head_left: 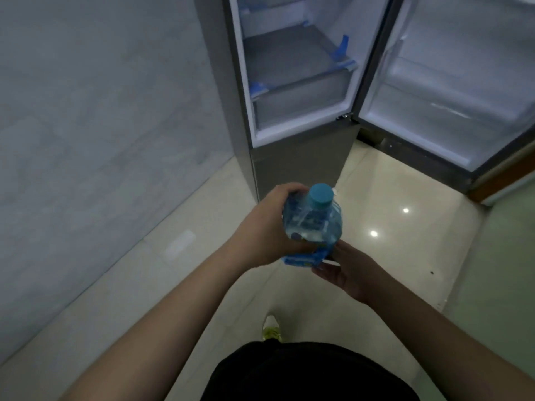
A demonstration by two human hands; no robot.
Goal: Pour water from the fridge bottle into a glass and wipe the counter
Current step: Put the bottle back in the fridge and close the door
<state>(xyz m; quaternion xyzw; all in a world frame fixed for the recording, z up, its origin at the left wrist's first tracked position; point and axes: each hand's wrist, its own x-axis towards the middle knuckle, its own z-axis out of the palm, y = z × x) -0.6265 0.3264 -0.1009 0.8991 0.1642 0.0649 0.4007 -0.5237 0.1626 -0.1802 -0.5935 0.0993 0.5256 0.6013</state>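
While left hand [269,227] grips, bottle [314,224] upright, blue-capped, blue-labelled.

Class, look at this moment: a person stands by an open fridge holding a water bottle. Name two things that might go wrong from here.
1. The fridge door stands wide open and may be forgotten, letting cold escape.
2. The bottle is held tilted over the glossy floor; if the left hand or right hand loosens its grip, it may drop.
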